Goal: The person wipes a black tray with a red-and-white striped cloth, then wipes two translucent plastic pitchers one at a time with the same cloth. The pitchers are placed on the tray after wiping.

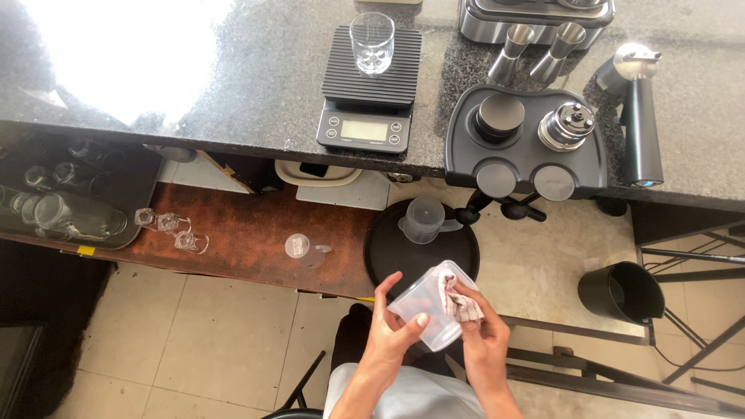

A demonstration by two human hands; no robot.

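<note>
A clear plastic tub (429,305) is held tilted just in front of the round black tray (388,248), long axis slanting up toward it, mouth facing right. It's gripped by the left hand (392,330), fingers curled around its smooth side. A checked cloth (459,299) is pinched inside by the right hand (483,334).

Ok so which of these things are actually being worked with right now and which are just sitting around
In hand:
- clear plastic container, held by the left hand
- cloth, pressed into the container by the right hand

Lying about:
- glass on the scale
- lidded cup on the round black tray
- black pitcher
- tamping station
</note>
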